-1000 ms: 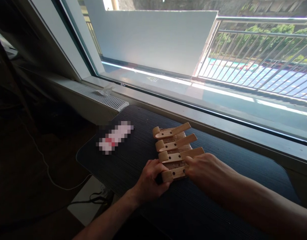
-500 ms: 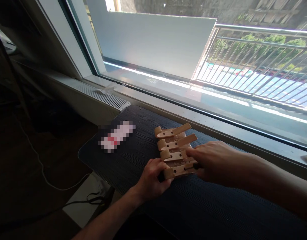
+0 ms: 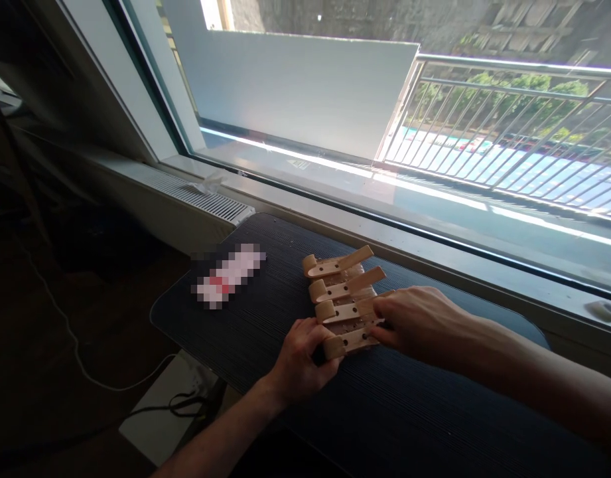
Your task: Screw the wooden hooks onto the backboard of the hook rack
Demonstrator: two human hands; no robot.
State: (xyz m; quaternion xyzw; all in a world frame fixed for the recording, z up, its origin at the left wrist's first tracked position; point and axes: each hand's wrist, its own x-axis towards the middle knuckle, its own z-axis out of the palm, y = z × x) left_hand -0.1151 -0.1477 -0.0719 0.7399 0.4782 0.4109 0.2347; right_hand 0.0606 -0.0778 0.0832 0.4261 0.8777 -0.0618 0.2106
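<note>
A light wooden rack with several curved hook pieces [image 3: 342,295] lies on a dark ribbed table top [image 3: 265,312]. My left hand [image 3: 300,362] is closed around the near left end of the rack, by the nearest hook [image 3: 345,342]. My right hand [image 3: 417,322] rests over the right side of the rack, fingers pinched at that same nearest hook; a thin dark thing seems to sit under its fingers, too hidden to name.
A blurred white and red oblong [image 3: 229,273] lies on the table's left part. Behind the table run a white radiator grille [image 3: 196,196], a window sill and a large window onto a balcony railing [image 3: 484,126]. Cables [image 3: 101,385] trail on the floor at left.
My right hand lifted a little over the rack's right side, then settled back with its fingers at the nearest hook. My left hand has kept its hold.
</note>
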